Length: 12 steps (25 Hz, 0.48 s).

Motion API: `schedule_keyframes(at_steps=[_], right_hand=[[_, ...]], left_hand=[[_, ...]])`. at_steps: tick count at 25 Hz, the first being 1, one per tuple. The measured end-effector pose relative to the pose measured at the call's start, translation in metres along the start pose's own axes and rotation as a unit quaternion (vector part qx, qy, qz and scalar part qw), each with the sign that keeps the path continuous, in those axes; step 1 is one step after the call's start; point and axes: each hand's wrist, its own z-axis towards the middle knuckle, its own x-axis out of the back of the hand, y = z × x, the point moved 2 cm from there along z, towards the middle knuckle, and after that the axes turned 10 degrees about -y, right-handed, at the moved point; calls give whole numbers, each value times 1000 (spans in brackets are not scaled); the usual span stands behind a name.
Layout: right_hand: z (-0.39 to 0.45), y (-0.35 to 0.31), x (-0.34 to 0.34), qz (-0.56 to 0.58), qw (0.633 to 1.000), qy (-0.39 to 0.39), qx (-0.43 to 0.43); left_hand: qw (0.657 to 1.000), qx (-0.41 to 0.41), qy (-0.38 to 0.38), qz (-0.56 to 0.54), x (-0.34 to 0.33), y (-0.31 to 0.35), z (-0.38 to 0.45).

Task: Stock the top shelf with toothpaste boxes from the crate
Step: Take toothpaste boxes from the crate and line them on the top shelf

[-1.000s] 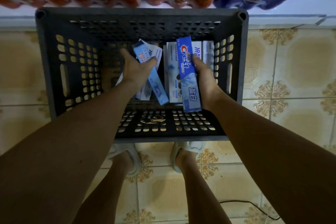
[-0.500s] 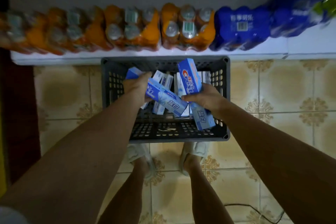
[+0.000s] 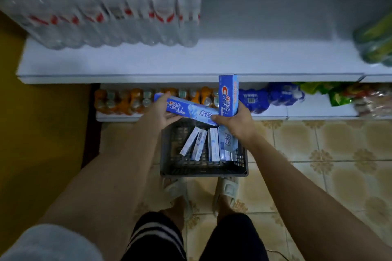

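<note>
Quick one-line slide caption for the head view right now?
Left hand and right hand each hold a toothpaste box above the crate, below a white shelf.

Blue on the long cardboard toothpaste box [image 3: 186, 109], with white lettering, fading paler toward one end. Same blue on the upright toothpaste box [image 3: 228, 95], red and white logo. Dark grey on the perforated plastic crate [image 3: 203, 170]. Beige with brown floral motifs across the glazed floor tiles [image 3: 318, 154]. White on the metal shelf board [image 3: 148, 63]. Orange on the shrink-wrapped soda bottles [image 3: 127, 101].
</note>
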Motion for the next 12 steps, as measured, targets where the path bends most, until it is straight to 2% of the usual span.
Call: schedule_keyframes(at_steps=[2,3,4,6,10,11,12], right_hand=[[-31,-39,-2,-8,1000,3,11],[-44,-58,-1,-13,1000,6,20],[-56,-76,0,-22,999,6,33],[-78,-108,1,-49,997,-2,53],[-106,-158,-1,-79,993,-6,90],[-112,-169,-2,-82,992,-2,100],[-119,-179,-2,-87,990,0,110]], left_hand=[[990,-77,36,113,17,41,-54],[963,-144,76,214,26,63,-74],[923,-214,93,307,31,85,-96],[849,-286,13,445,25,114,-137],[657,-231,-142,704,-21,128,-200],[620,-223,-157,736,-30,129,-214],[597,-216,-163,755,-35,130,-225]])
